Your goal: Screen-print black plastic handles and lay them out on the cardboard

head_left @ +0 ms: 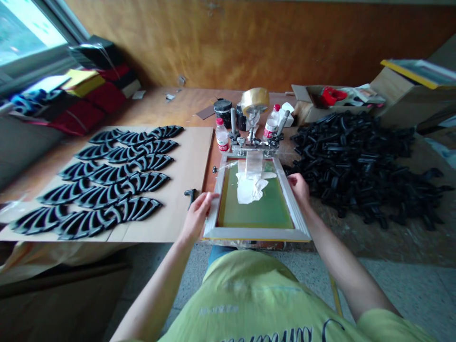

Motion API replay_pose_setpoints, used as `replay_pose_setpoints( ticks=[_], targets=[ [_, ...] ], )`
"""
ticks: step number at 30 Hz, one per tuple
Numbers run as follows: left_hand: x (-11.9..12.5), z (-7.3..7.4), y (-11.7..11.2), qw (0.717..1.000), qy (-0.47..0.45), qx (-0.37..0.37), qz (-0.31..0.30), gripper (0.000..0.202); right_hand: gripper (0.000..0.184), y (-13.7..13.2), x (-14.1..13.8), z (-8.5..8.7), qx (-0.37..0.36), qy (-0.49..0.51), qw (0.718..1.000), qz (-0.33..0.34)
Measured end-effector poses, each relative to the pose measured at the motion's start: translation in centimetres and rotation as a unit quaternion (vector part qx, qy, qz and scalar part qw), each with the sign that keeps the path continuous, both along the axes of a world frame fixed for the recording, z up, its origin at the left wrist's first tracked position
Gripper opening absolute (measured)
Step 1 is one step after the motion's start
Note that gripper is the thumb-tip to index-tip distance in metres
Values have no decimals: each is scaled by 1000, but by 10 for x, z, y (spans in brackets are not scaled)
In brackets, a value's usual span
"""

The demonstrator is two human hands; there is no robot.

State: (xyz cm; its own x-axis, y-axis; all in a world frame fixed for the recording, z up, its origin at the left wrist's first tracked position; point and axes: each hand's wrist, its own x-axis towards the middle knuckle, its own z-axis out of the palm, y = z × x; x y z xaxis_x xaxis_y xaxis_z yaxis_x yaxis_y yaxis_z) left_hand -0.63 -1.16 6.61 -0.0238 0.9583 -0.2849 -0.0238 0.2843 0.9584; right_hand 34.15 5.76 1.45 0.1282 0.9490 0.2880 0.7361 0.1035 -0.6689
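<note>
A silver-framed silkscreen [257, 233] lies tilted up in front of me, its green mesh [256, 213] smeared with white ink [250, 186]. My left hand [195, 216] grips the frame's left rail, and my right hand [299, 188] holds its right rail. A metal hinge clamp [254, 147] holds the screen's far end. To the left, several rows of black fan-shaped pieces [107, 185] lie on a cardboard sheet [188, 164]. A small black handled tool [190, 194] rests on the cardboard near my left hand.
A heap of black plastic pieces [356, 166] covers the wooden table [171, 107] to the right. Beyond the clamp stand plastic bottles [222, 135], a dark ink tin [223, 112] and a tape roll [254, 100]. Cardboard boxes [320, 107] stand at the back right.
</note>
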Motion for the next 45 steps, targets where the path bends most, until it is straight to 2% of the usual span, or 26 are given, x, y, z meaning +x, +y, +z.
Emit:
replay_pose_setpoints(
  ticks=[2,4,6,7,10,13,16,19,21,23,26,28,30,32,34,38,41,43,45],
  targets=[
    [1,-37,-11,999,-8,-32,-9,73,25,15,0,17,33,-2,999,-21],
    [3,-66,-15,999,5,-37,-5,87,41,28,-20,35,72,-44,996,24],
    [5,-84,-14,999,33,-36,0,87,49,37,-49,47,84,-132,982,103],
    [5,-90,-13,998,48,-35,1,84,46,38,-64,51,72,-180,972,135],
    [4,-97,-10,997,71,-31,-2,74,20,31,-94,47,-1,-274,941,200],
    [1,-100,-9,997,76,-33,-5,69,3,6,-98,34,-27,-313,916,251],
    [-1,-104,-11,996,80,-40,-9,68,17,-19,-86,27,5,-326,883,338],
    [-1,-109,-11,996,82,-43,-11,68,15,-25,-75,33,14,-303,852,427],
    [-1,-110,-11,996,75,-44,-11,68,5,-20,-73,38,-5,-283,853,438],
    [-1,-109,-11,997,62,-43,-11,68,2,-15,-75,39,-13,-273,875,399],
    [0,-105,-11,998,39,-47,-14,69,17,-23,-80,30,12,-275,897,345],
    [1,-102,-11,998,31,-52,-14,69,26,-35,-80,21,23,-264,894,361],
    [2,-99,-11,998,27,-57,-8,69,25,-41,-78,18,19,-240,890,388],
    [3,-93,-11,998,23,-59,-5,69,18,-34,-80,22,9,-216,900,379],
    [2,-82,-11,998,12,-61,-8,72,19,-15,-85,33,10,-197,923,330],
    [2,-43,-9,997,-27,-67,-10,80,49,34,-87,68,23,-175,962,211],
    [5,-6,0,998,-52,-41,16,56,51,60,-55,89,50,-124,985,110],
    [9,17,13,997,-53,15,44,46,44,66,-24,89,65,-68,995,27],
    [15,41,31,991,-65,89,69,47,42,63,2,75,46,-34,998,-28]
  ],
)
